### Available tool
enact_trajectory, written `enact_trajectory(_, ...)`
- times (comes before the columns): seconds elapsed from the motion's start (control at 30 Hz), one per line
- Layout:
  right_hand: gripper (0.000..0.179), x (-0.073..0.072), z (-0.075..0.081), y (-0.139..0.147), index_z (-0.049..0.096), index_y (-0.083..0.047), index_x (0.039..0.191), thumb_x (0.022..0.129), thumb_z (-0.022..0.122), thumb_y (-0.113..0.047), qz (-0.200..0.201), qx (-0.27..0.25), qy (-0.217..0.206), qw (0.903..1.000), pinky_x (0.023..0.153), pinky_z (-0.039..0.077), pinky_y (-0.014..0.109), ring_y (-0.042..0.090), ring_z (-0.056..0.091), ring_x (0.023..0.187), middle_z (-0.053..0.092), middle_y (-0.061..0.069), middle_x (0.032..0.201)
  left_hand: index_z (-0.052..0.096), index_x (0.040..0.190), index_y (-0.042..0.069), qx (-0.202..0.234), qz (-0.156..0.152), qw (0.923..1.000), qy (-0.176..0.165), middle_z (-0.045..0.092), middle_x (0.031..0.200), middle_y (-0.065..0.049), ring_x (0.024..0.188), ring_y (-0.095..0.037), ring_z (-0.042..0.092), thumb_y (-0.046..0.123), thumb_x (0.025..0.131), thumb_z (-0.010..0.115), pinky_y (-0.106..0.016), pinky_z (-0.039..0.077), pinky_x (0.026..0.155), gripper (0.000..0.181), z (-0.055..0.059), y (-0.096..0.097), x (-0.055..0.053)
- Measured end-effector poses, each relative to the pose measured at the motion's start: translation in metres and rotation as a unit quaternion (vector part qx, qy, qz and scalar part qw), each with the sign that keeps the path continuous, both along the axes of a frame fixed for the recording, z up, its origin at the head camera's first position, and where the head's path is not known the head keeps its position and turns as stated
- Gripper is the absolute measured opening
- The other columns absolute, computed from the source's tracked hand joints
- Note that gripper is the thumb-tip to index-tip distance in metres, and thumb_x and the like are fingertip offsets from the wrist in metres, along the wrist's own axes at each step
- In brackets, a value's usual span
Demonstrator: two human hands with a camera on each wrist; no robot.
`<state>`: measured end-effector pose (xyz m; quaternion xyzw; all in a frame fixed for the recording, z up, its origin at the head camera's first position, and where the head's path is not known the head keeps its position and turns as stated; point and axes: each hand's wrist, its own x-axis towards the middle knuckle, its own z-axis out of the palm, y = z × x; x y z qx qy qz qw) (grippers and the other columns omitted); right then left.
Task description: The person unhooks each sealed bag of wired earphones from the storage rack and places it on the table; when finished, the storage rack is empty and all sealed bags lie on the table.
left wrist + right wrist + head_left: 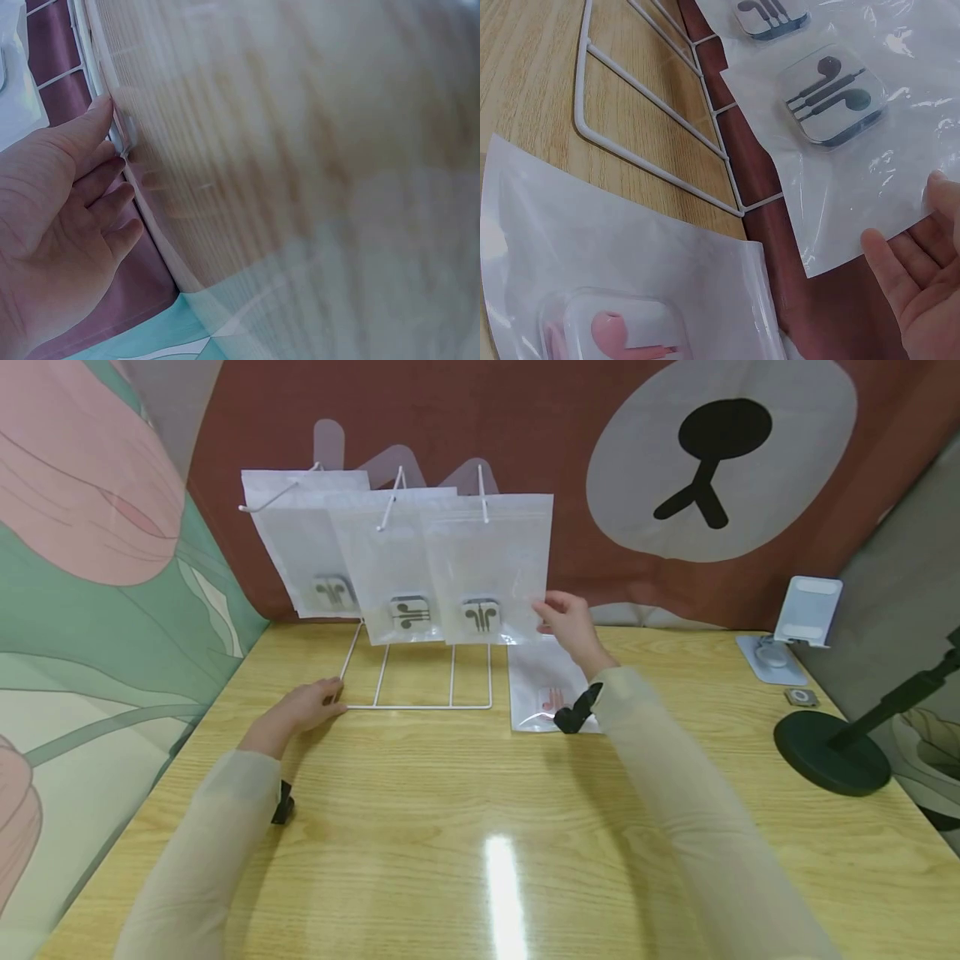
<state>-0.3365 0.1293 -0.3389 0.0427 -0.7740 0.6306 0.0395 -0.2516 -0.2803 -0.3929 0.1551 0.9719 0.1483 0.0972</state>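
A white wire display rack [420, 707] stands on the table with clear-white zip bags on its hooks. Each front bag holds a boxed pair of dark earphones: the left bag [292, 552], the middle bag [375, 560] and the right bag [480, 556]. At the base's front left corner, my left hand [303, 706] holds the wire between thumb and fingers. My right hand [572, 625] is at the right bag's lower right edge, fingertips touching it and spread apart in the right wrist view. Below that hand lies another bag [536, 672] with boxed pink earphones [622, 330].
On the right of the wooden table [420, 827] are a folding phone stand [806, 610], a small square gadget [801, 697] and a dark round stand base [828, 752]. A printed cloth [525, 410] hangs right behind the rack.
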Motion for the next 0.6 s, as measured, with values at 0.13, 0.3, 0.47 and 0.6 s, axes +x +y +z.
enact_trajectory(0.13, 0.029, 0.001, -0.001, 0.000, 0.062, 0.003, 0.112, 0.091, 0.060, -0.017, -0.013, -0.007, 0.007, 0.9999, 0.072, 0.053, 0.028, 0.015, 0.057, 0.077, 0.060, 0.009, 0.099, 0.031, 0.136, -0.012, 0.000, 0.002, 1.0000, -0.009, 0.027, 0.138, -0.034, 0.125, -0.049, 0.026, 0.020, 0.095, 0.051, -0.055, 0.023, 0.103, 0.056, 0.000, -0.001, -0.002)
enact_trajectory(0.3, 0.028, 0.005, -0.001, -0.001, 0.063, 0.002, 0.109, 0.090, 0.061, -0.019, -0.025, -0.004, 0.014, 0.9996, 0.070, 0.054, 0.027, 0.018, 0.059, 0.073, 0.061, 0.008, 0.094, 0.031, 0.136, -0.012, 0.001, 0.001, 1.0000, -0.008, 0.027, 0.138, -0.034, 0.125, -0.049, 0.027, 0.020, 0.095, 0.051, -0.055, 0.023, 0.103, 0.055, 0.000, 0.000, -0.002)
enact_trajectory(0.47, 0.029, 0.010, -0.001, -0.001, 0.064, -0.001, 0.110, 0.090, 0.061, -0.023, -0.033, 0.012, 0.014, 0.9993, 0.069, 0.053, 0.026, 0.018, 0.061, 0.072, 0.062, 0.007, 0.094, 0.036, 0.133, -0.013, 0.001, -0.004, 1.0000, 0.004, 0.031, 0.135, -0.035, 0.122, -0.050, 0.031, 0.019, 0.094, 0.053, -0.055, 0.026, 0.101, 0.053, 0.000, 0.000, -0.001)
enact_trajectory(0.6, 0.029, 0.015, -0.002, 0.000, 0.064, -0.001, 0.109, 0.090, 0.061, -0.023, -0.028, 0.015, 0.020, 0.9993, 0.070, 0.053, 0.026, 0.018, 0.061, 0.072, 0.062, 0.007, 0.093, 0.035, 0.133, -0.013, 0.002, -0.004, 1.0000, 0.005, 0.031, 0.135, -0.035, 0.122, -0.050, 0.031, 0.020, 0.094, 0.053, -0.055, 0.026, 0.101, 0.054, 0.000, -0.001, -0.001)
